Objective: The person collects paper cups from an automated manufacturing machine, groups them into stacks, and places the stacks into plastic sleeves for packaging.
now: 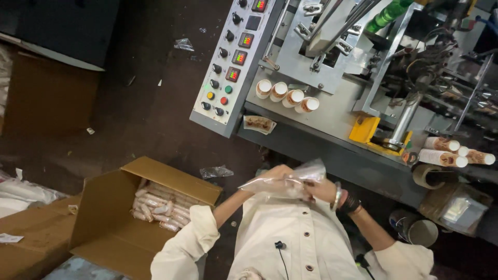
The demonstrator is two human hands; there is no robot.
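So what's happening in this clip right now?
A person in a white jacket holds a clear plastic bag between the left hand and right hand, in front of a packing machine. Stacks of paper cups lie on the machine. An open cardboard box to the left holds bagged cup stacks.

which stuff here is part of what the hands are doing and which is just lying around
In use: clear plastic bag, held by left hand and right hand; open carton of wrapped cup stacks.

Lying about: plastic scraps on the floor, tape roll, loose cups on the machine.
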